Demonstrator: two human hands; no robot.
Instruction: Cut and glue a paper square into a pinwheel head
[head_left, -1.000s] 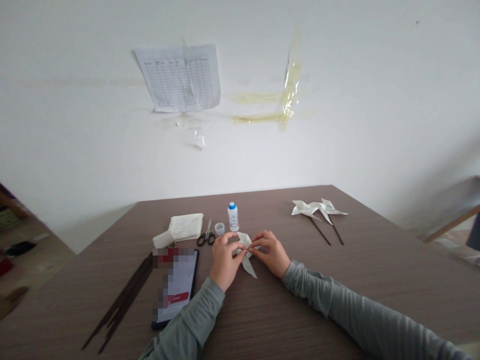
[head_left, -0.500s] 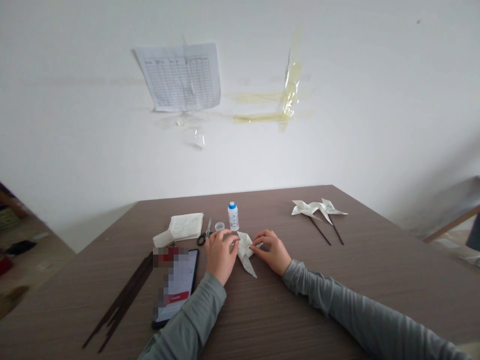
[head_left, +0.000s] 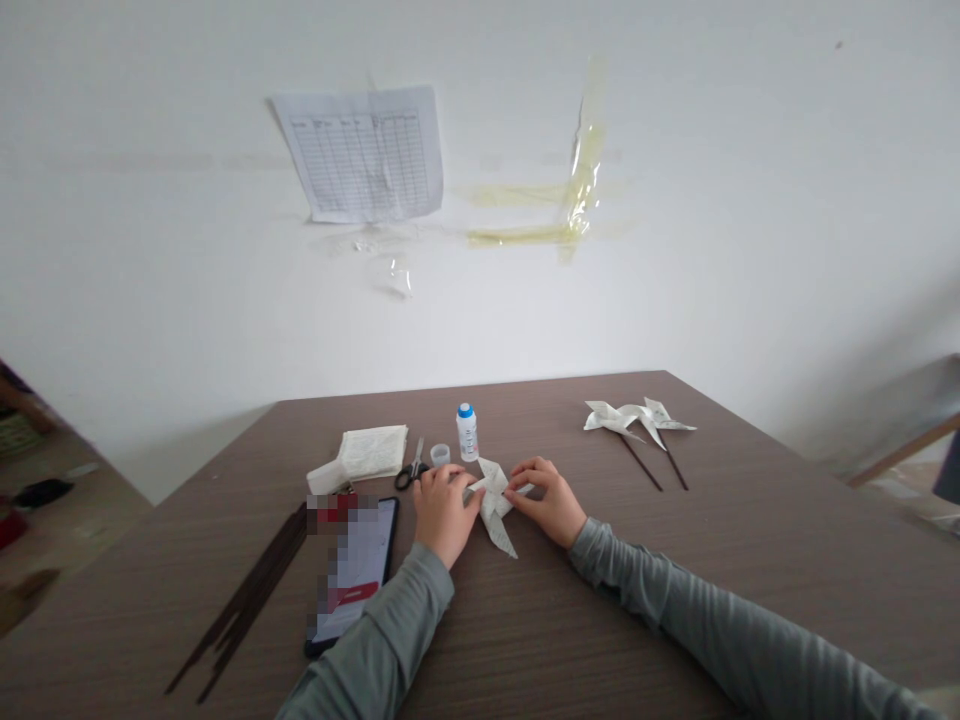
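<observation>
From the head camera, looking down the brown wood-grain table [head_left: 525, 620], the left hand [head_left: 445, 512] and the right hand [head_left: 547, 500] sit close together at about 12 o'clock from the chest, with the folded paper pinwheel [head_left: 496, 525] between them. The right thumb and forefinger pinch one of its points. The left fingers curl over its other side, though how firmly they press I cannot tell. One long blade of printed paper points toward 6 o'clock, flat on the table.

The pinwheel's thin points look like the weak spot: uneven pressure from the two hands could crease or tear them, or let a fold spring loose. Just beyond the left hand, at about 11 o'clock, stand the blue-capped glue bottle [head_left: 466, 433] and a small plastic cup [head_left: 440, 454]. A careless lift of that hand could tip either one. The scissors [head_left: 411, 472] lie further left, their blades toward 12 o'clock, and a slip there could nick the paper. At 8 o'clock, the left grey sleeve [head_left: 390, 630] crosses the phone's [head_left: 356, 575] lower corner and could drag it. Two finished paper pinwheels on dark sticks [head_left: 637, 418] lie well apart at 1 o'clock.
</observation>
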